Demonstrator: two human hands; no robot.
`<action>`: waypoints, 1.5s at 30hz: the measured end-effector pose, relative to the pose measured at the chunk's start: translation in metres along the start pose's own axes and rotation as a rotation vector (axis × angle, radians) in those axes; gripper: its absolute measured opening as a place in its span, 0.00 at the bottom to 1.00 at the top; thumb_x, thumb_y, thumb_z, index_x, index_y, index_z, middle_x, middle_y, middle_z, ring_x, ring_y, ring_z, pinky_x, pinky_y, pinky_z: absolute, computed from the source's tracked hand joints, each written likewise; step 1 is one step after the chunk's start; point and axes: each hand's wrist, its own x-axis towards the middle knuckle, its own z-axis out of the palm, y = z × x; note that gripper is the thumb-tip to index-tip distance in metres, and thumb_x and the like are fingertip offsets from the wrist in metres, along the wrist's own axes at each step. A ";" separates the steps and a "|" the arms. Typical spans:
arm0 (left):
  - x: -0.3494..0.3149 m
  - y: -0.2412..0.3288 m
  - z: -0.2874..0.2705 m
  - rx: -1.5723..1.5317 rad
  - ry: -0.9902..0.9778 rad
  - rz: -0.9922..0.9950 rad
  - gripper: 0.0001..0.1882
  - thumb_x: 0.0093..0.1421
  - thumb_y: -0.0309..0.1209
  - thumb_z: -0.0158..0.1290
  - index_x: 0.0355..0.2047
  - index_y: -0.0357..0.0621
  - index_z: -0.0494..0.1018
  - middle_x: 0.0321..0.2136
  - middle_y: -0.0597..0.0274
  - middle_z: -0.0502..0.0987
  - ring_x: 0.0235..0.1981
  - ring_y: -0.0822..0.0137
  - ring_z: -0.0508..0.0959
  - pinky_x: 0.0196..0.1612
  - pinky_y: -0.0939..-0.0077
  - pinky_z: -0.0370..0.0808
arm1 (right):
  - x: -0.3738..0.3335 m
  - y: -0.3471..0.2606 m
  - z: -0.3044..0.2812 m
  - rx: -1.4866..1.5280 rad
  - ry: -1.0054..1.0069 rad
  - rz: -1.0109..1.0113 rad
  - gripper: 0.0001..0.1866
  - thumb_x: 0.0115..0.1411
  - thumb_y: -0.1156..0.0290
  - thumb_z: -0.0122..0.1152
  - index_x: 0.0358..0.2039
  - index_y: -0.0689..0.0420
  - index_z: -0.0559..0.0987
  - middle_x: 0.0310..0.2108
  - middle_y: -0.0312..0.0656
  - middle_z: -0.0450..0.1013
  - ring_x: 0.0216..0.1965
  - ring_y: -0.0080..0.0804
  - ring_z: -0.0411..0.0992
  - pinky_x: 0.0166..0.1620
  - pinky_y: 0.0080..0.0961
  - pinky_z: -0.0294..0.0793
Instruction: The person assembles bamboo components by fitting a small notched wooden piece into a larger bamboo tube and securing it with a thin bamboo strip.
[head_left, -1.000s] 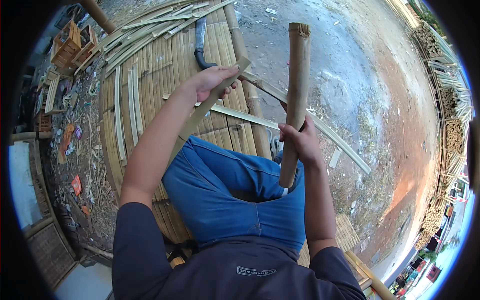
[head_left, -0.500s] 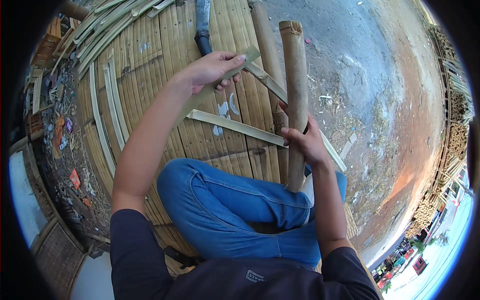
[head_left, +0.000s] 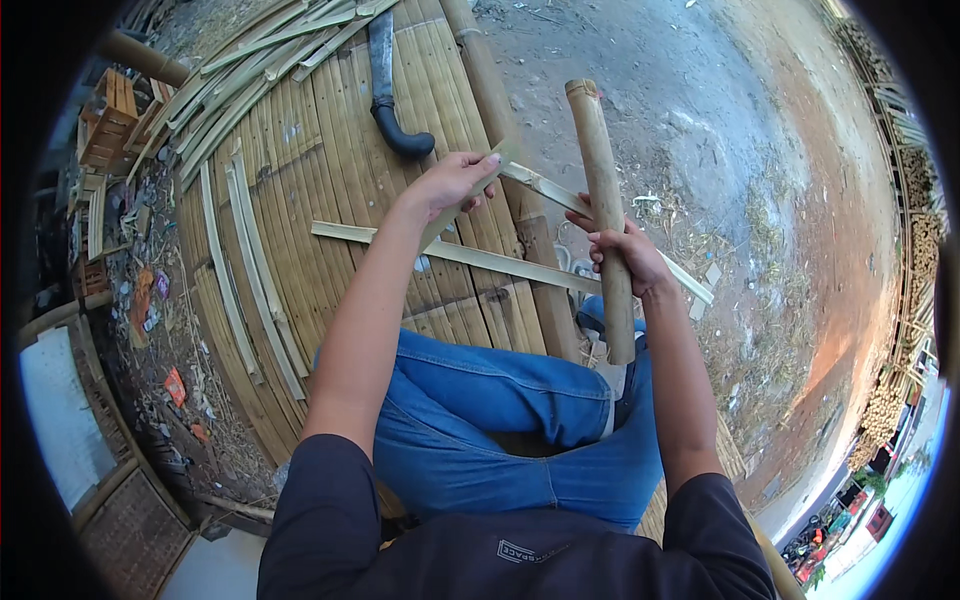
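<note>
My left hand [head_left: 458,185] pinches a flat greenish bamboo strip [head_left: 436,232], whose upper end is blurred. Curled around the middle of a short, thick bamboo pole [head_left: 604,175] is my right hand [head_left: 630,252]; the pole stands nearly upright in the view, its lower end beside my leg. Behind the pole, a narrow pale split of bamboo [head_left: 540,184] runs slantwise past the right fingers, and I cannot tell whether they grip it. Another pale split [head_left: 440,248] lies across the slatted bamboo platform [head_left: 330,130], reaching toward the lower part of the pole.
A machete [head_left: 384,80] with a curved black handle lies beyond my left hand. Several long splits [head_left: 265,60] are heaped at the far left, with others [head_left: 255,250] nearer. A thick bamboo rail [head_left: 490,80] edges the platform; dirt ground [head_left: 740,180] lies to the right.
The view has shifted, showing the machete's whole handle. Both hands appear further right, still with the strip and pole. The lower split now shows more of its left end.
</note>
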 end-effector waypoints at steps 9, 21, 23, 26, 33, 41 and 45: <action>0.017 -0.021 0.034 0.129 0.122 0.085 0.21 0.74 0.47 0.45 0.37 0.41 0.74 0.25 0.67 0.77 0.19 0.80 0.69 0.23 0.81 0.67 | -0.005 0.028 -0.017 -0.003 0.068 0.082 0.34 0.56 0.80 0.63 0.63 0.65 0.63 0.62 0.51 0.69 0.26 0.21 0.73 0.30 0.23 0.80; 0.020 -0.016 0.023 0.062 0.060 0.066 0.19 0.72 0.42 0.50 0.44 0.34 0.72 0.27 0.60 0.79 0.25 0.72 0.79 0.27 0.77 0.77 | -0.005 0.022 -0.016 0.014 0.125 0.074 0.34 0.55 0.79 0.66 0.62 0.65 0.64 0.61 0.52 0.70 0.26 0.21 0.72 0.30 0.23 0.80; 0.019 -0.010 0.027 0.082 0.084 0.052 0.19 0.72 0.42 0.50 0.44 0.33 0.72 0.27 0.58 0.80 0.26 0.70 0.81 0.28 0.77 0.78 | -0.006 0.021 -0.015 -0.035 0.154 0.073 0.33 0.55 0.80 0.65 0.61 0.65 0.65 0.59 0.51 0.72 0.25 0.20 0.72 0.29 0.23 0.80; 0.021 -0.011 0.026 0.101 0.112 0.042 0.21 0.71 0.43 0.52 0.44 0.31 0.72 0.27 0.57 0.80 0.27 0.69 0.83 0.28 0.77 0.79 | -0.009 0.015 -0.011 -0.080 0.154 0.097 0.31 0.55 0.80 0.65 0.59 0.65 0.66 0.58 0.51 0.73 0.25 0.20 0.72 0.29 0.22 0.79; 0.021 -0.012 0.028 0.135 0.141 0.065 0.19 0.71 0.39 0.52 0.40 0.30 0.72 0.27 0.55 0.81 0.26 0.67 0.84 0.26 0.77 0.80 | -0.018 0.013 -0.003 -0.244 0.258 0.112 0.34 0.54 0.77 0.67 0.61 0.61 0.65 0.53 0.49 0.76 0.25 0.18 0.71 0.28 0.19 0.77; 0.023 -0.011 0.029 0.100 0.198 0.070 0.17 0.71 0.38 0.52 0.41 0.31 0.73 0.27 0.57 0.81 0.25 0.69 0.84 0.24 0.77 0.78 | -0.045 0.011 0.001 -0.309 0.362 0.000 0.32 0.55 0.79 0.67 0.61 0.60 0.66 0.49 0.48 0.77 0.27 0.22 0.73 0.30 0.24 0.77; 0.026 -0.008 0.028 0.064 0.202 0.047 0.17 0.70 0.39 0.53 0.40 0.31 0.73 0.27 0.55 0.82 0.26 0.67 0.84 0.25 0.77 0.79 | -0.052 0.008 0.001 -0.335 0.401 -0.002 0.32 0.56 0.79 0.66 0.61 0.60 0.66 0.49 0.48 0.77 0.27 0.21 0.73 0.30 0.24 0.76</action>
